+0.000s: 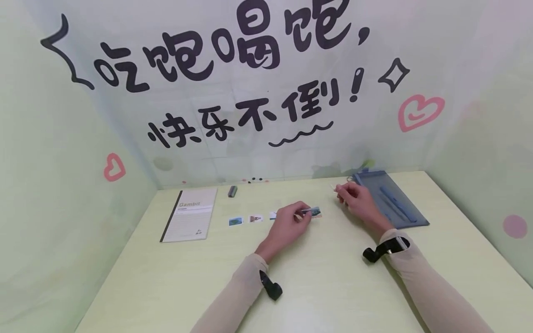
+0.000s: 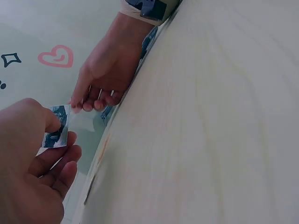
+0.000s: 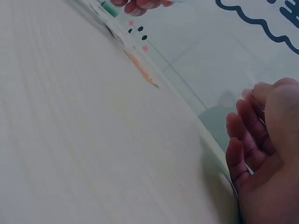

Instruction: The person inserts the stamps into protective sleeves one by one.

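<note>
My left hand (image 1: 291, 223) pinches a small picture card (image 2: 58, 126) with a white border, like a stamp, between thumb and fingers. It is held over the table, just above another small card with an orange edge (image 3: 140, 69) lying there. My right hand (image 1: 359, 202) is raised to the right of it, thumb and index finger pressed together. A tiny whitish sliver (image 1: 333, 188) shows at its fingertips in the head view; what it is cannot be made out. Left of my left hand lie a blue-green card (image 1: 235, 221), a card with a building (image 1: 256, 218) and a partly hidden card (image 1: 273, 215).
A white notebook (image 1: 189, 215) with a dark spine lies at the left. Near the back edge is a small green-and-dark block (image 1: 232, 191). A blue mesh zip pouch (image 1: 410, 217) with a blue pen (image 1: 398, 203) lies right, partly behind my right hand. A printed curtain hangs behind.
</note>
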The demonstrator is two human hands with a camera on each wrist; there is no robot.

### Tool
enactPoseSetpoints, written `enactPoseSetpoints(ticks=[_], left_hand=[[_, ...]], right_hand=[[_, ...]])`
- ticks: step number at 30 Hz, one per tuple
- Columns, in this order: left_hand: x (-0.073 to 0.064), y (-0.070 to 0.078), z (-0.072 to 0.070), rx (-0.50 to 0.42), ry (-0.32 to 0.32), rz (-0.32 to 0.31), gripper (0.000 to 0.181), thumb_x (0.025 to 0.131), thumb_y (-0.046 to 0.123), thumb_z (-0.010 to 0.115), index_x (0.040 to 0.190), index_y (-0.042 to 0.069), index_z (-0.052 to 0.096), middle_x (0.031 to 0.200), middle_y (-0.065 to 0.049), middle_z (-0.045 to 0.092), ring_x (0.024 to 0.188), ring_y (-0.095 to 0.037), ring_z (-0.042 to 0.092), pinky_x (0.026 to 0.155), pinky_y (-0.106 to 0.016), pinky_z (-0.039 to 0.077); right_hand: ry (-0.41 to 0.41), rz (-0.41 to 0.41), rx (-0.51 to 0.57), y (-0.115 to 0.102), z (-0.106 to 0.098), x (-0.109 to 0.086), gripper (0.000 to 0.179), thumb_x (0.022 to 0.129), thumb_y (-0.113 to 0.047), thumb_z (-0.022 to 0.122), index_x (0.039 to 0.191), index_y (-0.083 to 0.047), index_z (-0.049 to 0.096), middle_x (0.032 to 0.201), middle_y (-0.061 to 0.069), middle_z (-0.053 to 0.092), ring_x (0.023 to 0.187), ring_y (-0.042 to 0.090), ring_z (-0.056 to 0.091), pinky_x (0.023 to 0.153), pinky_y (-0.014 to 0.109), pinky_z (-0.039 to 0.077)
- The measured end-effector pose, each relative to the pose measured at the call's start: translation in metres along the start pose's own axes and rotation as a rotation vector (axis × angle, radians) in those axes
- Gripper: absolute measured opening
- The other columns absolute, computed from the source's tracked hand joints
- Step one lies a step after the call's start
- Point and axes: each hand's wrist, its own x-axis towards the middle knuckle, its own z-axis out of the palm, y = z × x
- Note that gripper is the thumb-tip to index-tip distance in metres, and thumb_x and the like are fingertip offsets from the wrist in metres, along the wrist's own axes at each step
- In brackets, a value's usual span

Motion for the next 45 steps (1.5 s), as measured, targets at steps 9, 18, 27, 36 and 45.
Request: enactPoseSetpoints(ticks=[9,18,27,36,45], left_hand=[[-0.034,-0.020,-0.027,-0.015,-0.024,-0.065,0.015,0.105,0.024,0.070,0.119,0.021,0.074,0.099,0.007,0.078,0.081,-0.008,0.065,0.076,-0.024,0.054],[-0.055,-0.033,-0.050,-0.183,-0.169,-0.123,0.011,0.106,0.024,0.072,0.115,0.018,0.075,0.098,0.001,0.082,0.077,-0.011,0.069,0.066,-0.022,0.054],[-0.061,-0.040,-0.060,-0.238,-0.255,-0.111,0.013,0.107,0.025,0.070,0.114,0.014,0.074,0.100,-0.005,0.083,0.073,-0.011,0.064,0.062,-0.019,0.047],[-0.058,-0.042,-0.063,-0.190,-0.266,-0.091,0.022,0.108,0.039,0.069,0.101,0.018,0.072,0.090,0.004,0.083,0.071,-0.008,0.056,0.067,-0.021,0.039],[-0.057,-0.043,-0.061,-0.214,-0.262,-0.086,0.022,0.106,0.039,0.071,0.100,0.019,0.074,0.090,-0.001,0.083,0.072,-0.011,0.059,0.067,-0.020,0.040]], right_hand=[[-0.179,0.086,0.159,-0.015,0.027,-0.037,0.043,0.112,-0.037,0.063,0.111,0.005,0.067,0.087,-0.004,0.072,0.078,0.008,0.063,0.072,0.023,0.055],[-0.384,0.107,0.196,-0.035,0.055,-0.081,0.034,0.111,-0.034,0.065,0.106,0.000,0.066,0.092,0.009,0.073,0.073,0.010,0.062,0.066,0.024,0.055],[-0.389,0.109,0.250,-0.036,0.066,-0.092,0.035,0.111,-0.028,0.065,0.120,0.005,0.060,0.098,0.016,0.070,0.071,0.011,0.064,0.061,0.026,0.057],[-0.425,0.077,0.189,-0.035,0.067,-0.089,0.030,0.109,-0.026,0.069,0.123,0.000,0.070,0.083,0.010,0.066,0.066,0.011,0.061,0.057,0.028,0.055],[-0.440,0.090,0.178,-0.036,0.067,-0.089,0.031,0.109,-0.027,0.069,0.117,0.002,0.067,0.078,0.008,0.064,0.060,0.011,0.057,0.055,0.027,0.054]])
